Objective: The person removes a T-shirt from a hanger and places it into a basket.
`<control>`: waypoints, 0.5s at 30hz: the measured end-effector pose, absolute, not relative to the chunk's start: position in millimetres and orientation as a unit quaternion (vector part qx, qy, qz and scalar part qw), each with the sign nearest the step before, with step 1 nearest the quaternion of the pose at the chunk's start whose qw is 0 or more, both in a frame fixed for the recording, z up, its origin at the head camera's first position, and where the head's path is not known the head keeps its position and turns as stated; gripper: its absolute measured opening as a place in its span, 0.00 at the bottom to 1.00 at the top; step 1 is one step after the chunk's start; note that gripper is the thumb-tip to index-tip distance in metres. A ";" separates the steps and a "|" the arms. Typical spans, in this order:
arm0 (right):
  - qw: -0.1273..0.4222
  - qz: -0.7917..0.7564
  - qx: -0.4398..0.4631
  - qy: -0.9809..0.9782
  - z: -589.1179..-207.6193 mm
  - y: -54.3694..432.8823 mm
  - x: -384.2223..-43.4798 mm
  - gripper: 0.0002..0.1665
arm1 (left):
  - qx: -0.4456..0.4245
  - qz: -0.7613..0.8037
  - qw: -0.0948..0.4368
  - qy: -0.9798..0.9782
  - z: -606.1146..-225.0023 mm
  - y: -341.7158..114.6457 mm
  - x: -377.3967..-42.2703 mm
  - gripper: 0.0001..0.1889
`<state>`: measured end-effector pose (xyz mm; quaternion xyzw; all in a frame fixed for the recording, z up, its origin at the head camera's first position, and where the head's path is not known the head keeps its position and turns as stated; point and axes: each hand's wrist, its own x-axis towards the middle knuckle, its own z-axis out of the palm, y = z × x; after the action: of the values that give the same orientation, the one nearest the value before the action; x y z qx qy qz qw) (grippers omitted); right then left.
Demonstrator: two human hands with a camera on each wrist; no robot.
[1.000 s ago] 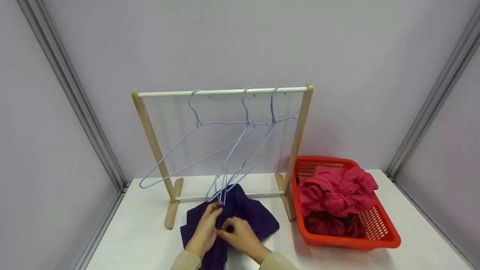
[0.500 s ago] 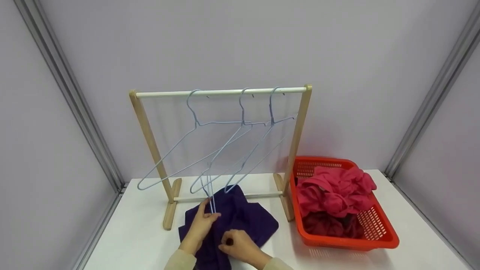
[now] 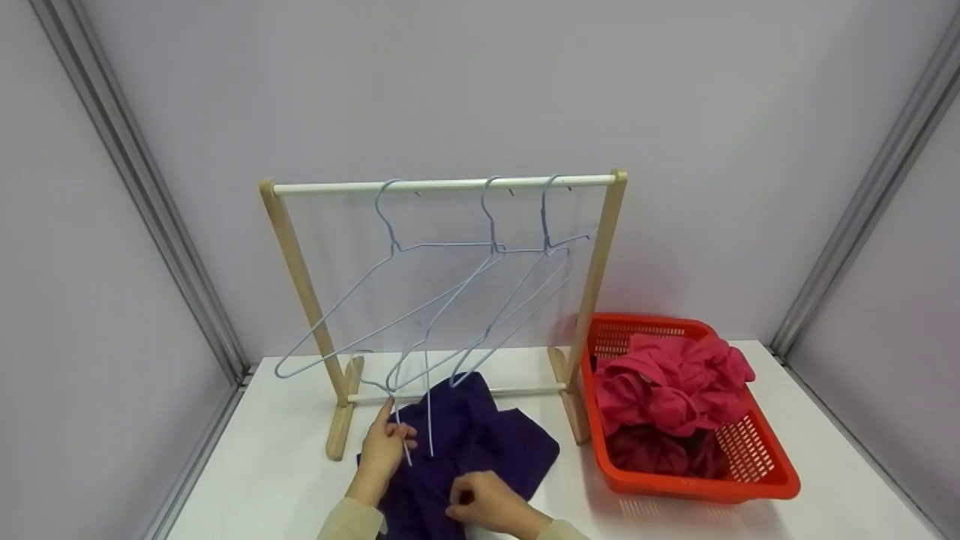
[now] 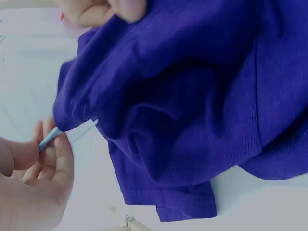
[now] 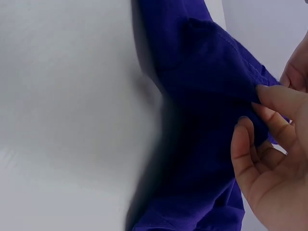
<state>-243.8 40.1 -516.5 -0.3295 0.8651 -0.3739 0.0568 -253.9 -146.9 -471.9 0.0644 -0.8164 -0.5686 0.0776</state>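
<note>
A dark purple shirt point(image 3: 517, 450) lies loosely spread on the table in front of the rack. My left hand point(image 3: 384, 450) grips a light blue wire hanger point(image 3: 430, 409), whose lower wires run down to the shirt. In the left wrist view, the gripped hanger wire point(image 4: 48, 138) passes in under the shirt's edge, and the rest of it is hidden by cloth. My right hand point(image 3: 487, 499) pinches the shirt's edge between thumb and fingers. Stitching shows along the raised fabric point(image 5: 211, 72) in the right wrist view.
Behind the hands stands a wooden rack with a white top rail point(image 3: 322, 188). Three light blue hangers, one at the left point(image 3: 392, 244), hang from it and overlap the work area. To the right is a red basket point(image 3: 705, 487) with pink clothes point(image 3: 675, 382) and dark red cloth point(image 3: 652, 450).
My left hand has shifted left, and the hanger's lower wires have come closer to me, down to the shirt. My right hand has moved slightly towards me, still pinching the cloth.
</note>
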 end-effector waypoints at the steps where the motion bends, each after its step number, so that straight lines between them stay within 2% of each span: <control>1: 0.056 -0.373 -0.331 0.865 -517.0 41.7 -243.9 0.08 | 0.075 -0.569 0.086 -0.815 -472.2 -148.8 -254.1 0.28; 7: 0.055 -0.380 -0.325 0.864 -519.5 50.7 -248.4 0.07 | 0.126 -0.602 0.124 -0.778 -473.4 -163.2 -256.2 0.17; 15: 0.102 -0.356 -0.321 0.871 -517.3 63.5 -254.1 0.05 | 0.156 -0.620 0.138 -0.756 -467.6 -181.2 -259.0 0.18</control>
<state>-254.1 63.5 -517.3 -0.3213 0.8714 -0.3564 0.1025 -259.0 -181.2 -467.6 0.1556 -0.7563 -0.6203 0.1376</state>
